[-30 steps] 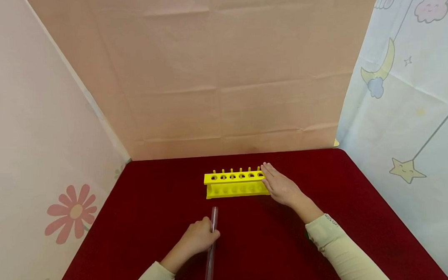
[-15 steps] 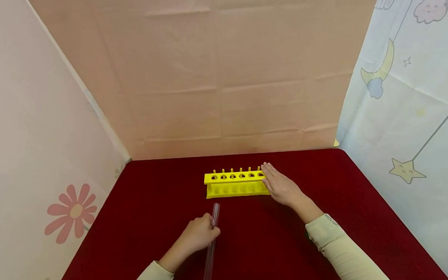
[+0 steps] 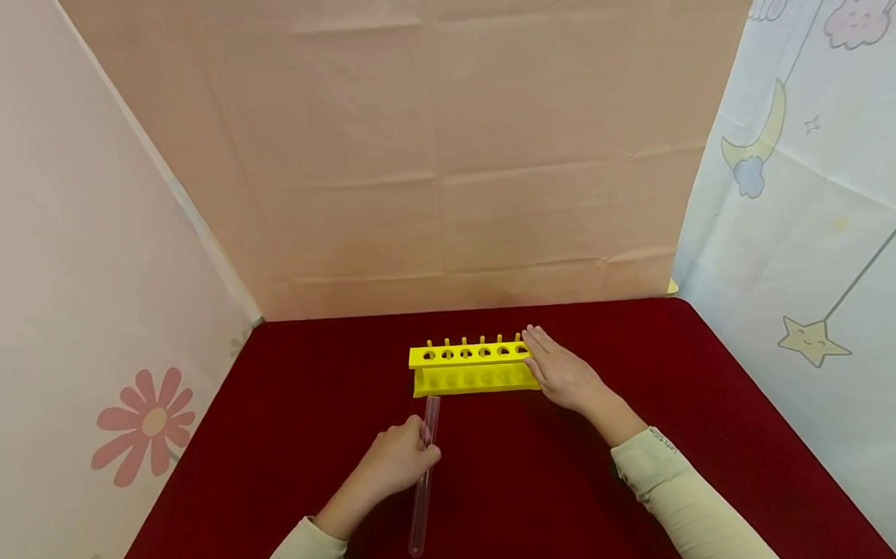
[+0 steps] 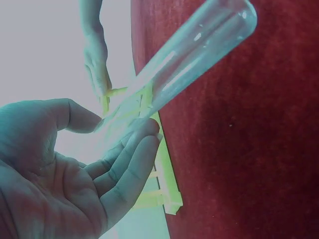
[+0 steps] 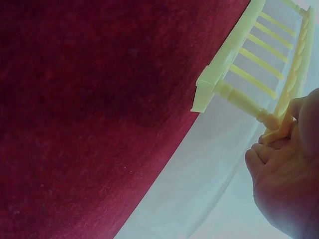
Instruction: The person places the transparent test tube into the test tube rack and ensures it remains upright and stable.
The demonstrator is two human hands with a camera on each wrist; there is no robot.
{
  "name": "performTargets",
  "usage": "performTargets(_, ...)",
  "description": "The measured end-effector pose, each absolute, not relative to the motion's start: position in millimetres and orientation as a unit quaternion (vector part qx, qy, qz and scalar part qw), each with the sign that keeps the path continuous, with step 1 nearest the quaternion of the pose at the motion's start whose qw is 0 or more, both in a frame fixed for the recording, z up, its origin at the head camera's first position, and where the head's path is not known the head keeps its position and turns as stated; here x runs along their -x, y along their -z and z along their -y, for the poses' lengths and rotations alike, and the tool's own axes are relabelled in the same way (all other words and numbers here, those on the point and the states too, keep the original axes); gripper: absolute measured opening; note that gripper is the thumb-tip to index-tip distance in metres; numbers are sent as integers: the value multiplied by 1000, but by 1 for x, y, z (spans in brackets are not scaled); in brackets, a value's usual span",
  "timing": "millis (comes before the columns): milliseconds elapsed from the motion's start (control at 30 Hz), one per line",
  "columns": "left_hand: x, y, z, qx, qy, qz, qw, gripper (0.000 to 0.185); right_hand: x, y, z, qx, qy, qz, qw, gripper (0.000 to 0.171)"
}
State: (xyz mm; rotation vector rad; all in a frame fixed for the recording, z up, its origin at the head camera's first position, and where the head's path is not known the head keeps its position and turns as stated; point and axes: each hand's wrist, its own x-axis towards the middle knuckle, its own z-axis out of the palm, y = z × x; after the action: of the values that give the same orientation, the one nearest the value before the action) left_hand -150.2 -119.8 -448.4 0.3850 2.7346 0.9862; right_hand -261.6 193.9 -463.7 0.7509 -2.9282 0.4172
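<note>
A yellow test-tube rack [image 3: 470,367] with a row of empty holes stands at the middle of the dark red table [image 3: 310,377]. My right hand [image 3: 563,373] lies with straight fingers against the rack's right end; the right wrist view shows its fingertips [image 5: 271,144] touching the rack [image 5: 249,74] there. In front of the rack, my left hand [image 3: 399,463] pinches a clear, empty test tube [image 3: 421,514] between thumb and fingers. The tube's open end points at the rack and its round end points back at me. In the left wrist view the tube [image 4: 199,55] crosses my fingers [image 4: 134,154].
Cloth walls close the table in: a flowered one on the left [image 3: 82,329], a plain peach one behind [image 3: 442,146], and one with a moon and stars on the right [image 3: 815,255]. Red cloth lies bare on both sides of the rack.
My left hand has carried the test tube a little forward, so its open end is closer to the rack. The right hand and the rack have stayed put.
</note>
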Motion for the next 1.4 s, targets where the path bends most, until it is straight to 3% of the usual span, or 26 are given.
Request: performTargets(1400,167,415,107,-133,-381,-912,76,18,262,463,-193,-241,-143,960,30,58)
